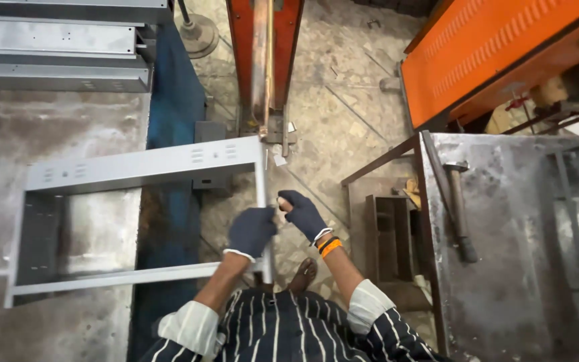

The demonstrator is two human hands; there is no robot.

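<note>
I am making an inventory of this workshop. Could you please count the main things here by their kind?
Grey metal frame, gripped by left hand, right hand beside it: 1
Stacked grey metal panels: 3
Hammer: 1
Orange machines: 2
Total: 7

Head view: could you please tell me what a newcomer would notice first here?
A grey metal frame lies half on the left table. Both gloved hands meet at its right upright: the left hand grips it, the right hand is beside it. A hammer lies on the right bench.
</note>
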